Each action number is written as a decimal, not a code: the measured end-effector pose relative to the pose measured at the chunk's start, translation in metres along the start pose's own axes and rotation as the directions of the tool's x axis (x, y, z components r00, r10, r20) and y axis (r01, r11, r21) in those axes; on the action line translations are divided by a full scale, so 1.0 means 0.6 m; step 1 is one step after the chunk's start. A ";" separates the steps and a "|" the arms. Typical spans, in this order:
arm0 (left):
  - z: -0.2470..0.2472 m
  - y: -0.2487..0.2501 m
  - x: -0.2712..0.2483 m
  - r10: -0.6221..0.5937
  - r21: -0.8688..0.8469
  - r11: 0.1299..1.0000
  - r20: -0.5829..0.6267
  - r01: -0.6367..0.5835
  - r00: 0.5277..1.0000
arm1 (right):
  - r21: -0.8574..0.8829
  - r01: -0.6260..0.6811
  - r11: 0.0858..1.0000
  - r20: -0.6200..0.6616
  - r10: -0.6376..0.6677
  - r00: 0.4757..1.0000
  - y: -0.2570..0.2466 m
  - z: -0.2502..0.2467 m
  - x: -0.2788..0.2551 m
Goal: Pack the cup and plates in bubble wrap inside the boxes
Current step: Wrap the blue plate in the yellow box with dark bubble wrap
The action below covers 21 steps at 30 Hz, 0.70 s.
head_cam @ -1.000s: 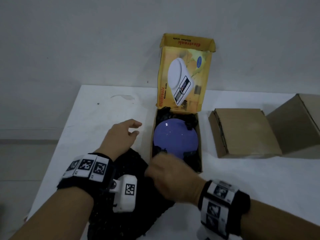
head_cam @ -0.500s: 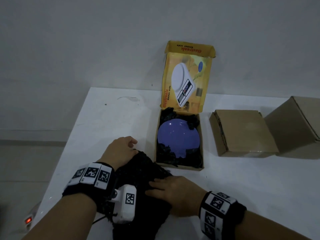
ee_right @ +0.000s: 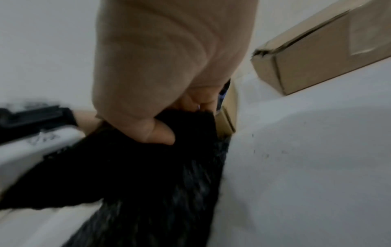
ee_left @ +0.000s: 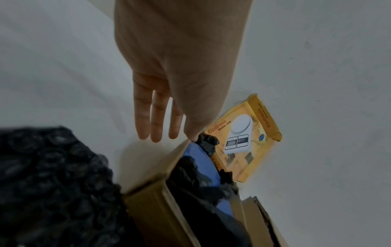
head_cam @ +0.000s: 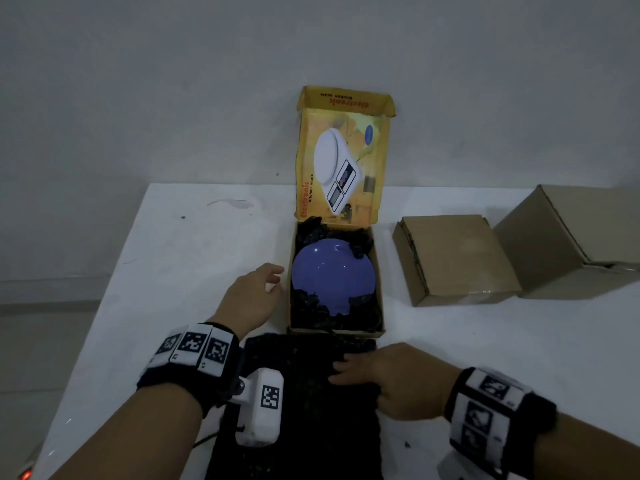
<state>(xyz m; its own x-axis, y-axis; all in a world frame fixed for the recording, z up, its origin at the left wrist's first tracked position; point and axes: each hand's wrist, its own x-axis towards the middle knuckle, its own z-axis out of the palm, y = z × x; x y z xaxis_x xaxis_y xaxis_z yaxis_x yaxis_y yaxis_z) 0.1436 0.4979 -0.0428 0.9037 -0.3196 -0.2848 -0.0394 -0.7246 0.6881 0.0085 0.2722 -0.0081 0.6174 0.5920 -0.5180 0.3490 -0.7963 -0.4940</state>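
A blue plate point(head_cam: 332, 275) lies in the open yellow kitchen-scale box point(head_cam: 378, 289) on crumpled black bubble wrap, with the lid point(head_cam: 341, 161) standing upright. A second sheet of black bubble wrap point(head_cam: 304, 393) is spread on the table just in front of the box. My left hand point(head_cam: 273, 277) hovers beside the box's left wall point(ee_left: 152, 167), fingers point(ee_left: 156, 120) straight and holding nothing. My right hand point(head_cam: 381, 379) rests on the sheet's right part, fingers flat and the thumb point(ee_right: 160, 133) pressed into the wrap point(ee_right: 148, 183). No cup is in view.
Right of the yellow box sit a flat closed brown carton point(head_cam: 453, 258) and a larger brown carton point(head_cam: 571, 240). The white table point(head_cam: 190, 254) ends at its left edge, with floor beyond. A wall rises directly behind the boxes.
My left hand has left the bubble wrap and moved forward to the box's left side. The sheet now lies flatter in front of the box, and my right hand still rests on it.
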 end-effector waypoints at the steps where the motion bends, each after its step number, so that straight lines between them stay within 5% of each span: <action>1: 0.006 0.005 0.003 0.010 -0.059 0.998 0.001 -0.010 1.000 | 0.103 -0.037 0.994 -0.064 0.043 0.997 0.006 -0.011 -0.008; 3: 0.015 0.014 0.008 0.017 -0.142 0.990 -0.003 -0.017 1.000 | 0.303 -0.073 0.950 -0.239 0.150 0.959 0.013 -0.040 -0.024; 5: 0.020 0.017 0.012 0.009 -0.167 0.986 -0.007 -0.010 1.000 | 0.502 -0.038 0.864 -0.419 0.281 0.863 0.016 -0.071 -0.034; 7: 0.024 0.016 0.016 -0.001 -0.174 0.985 -0.016 -0.002 1.000 | 0.609 0.041 0.792 -0.619 0.442 0.650 0.019 -0.107 -0.038; 10: 0.029 0.011 0.020 -0.019 -0.229 0.973 -0.039 0.009 0.999 | 0.586 0.072 0.807 -0.797 0.558 0.231 0.023 -0.137 -0.024; 12: 0.030 0.008 0.024 -0.044 -0.286 0.958 -0.043 0.029 0.998 | 0.544 0.030 0.839 -0.832 0.534 0.154 0.016 -0.134 0.003; 13: 0.032 0.007 0.025 -0.053 -0.310 0.950 -0.046 0.036 0.998 | 0.488 -0.018 0.873 -0.855 0.482 0.189 0.013 -0.125 0.020; 14: 0.033 0.006 0.026 -0.053 -0.318 0.947 -0.054 0.033 0.997 | 0.412 -0.082 0.908 -0.860 0.417 0.293 0.011 -0.113 0.039; 17: 0.035 0.007 0.025 -0.033 -0.288 0.958 -0.070 0.011 0.997 | 0.138 -0.350 0.926 -0.602 0.359 0.713 0.013 -0.074 0.093; 19: 0.034 0.009 0.023 -0.021 -0.256 0.967 -0.075 0.001 0.997 | 0.122 -0.451 0.884 -0.356 0.464 0.812 0.015 -0.058 0.118; 21: 0.033 0.010 0.022 -0.015 -0.242 0.970 -0.079 -0.005 0.997 | 0.221 -0.462 0.859 -0.249 0.508 0.825 0.018 -0.058 0.132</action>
<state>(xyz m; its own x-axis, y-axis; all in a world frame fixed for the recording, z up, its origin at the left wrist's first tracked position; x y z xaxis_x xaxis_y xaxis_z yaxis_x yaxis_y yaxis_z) 0.1470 0.4770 -0.0555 0.9349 -0.2600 -0.2416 0.0605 -0.5540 0.8303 0.0857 0.3062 -0.0305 0.8617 0.0528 -0.5046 -0.1415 -0.9301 -0.3390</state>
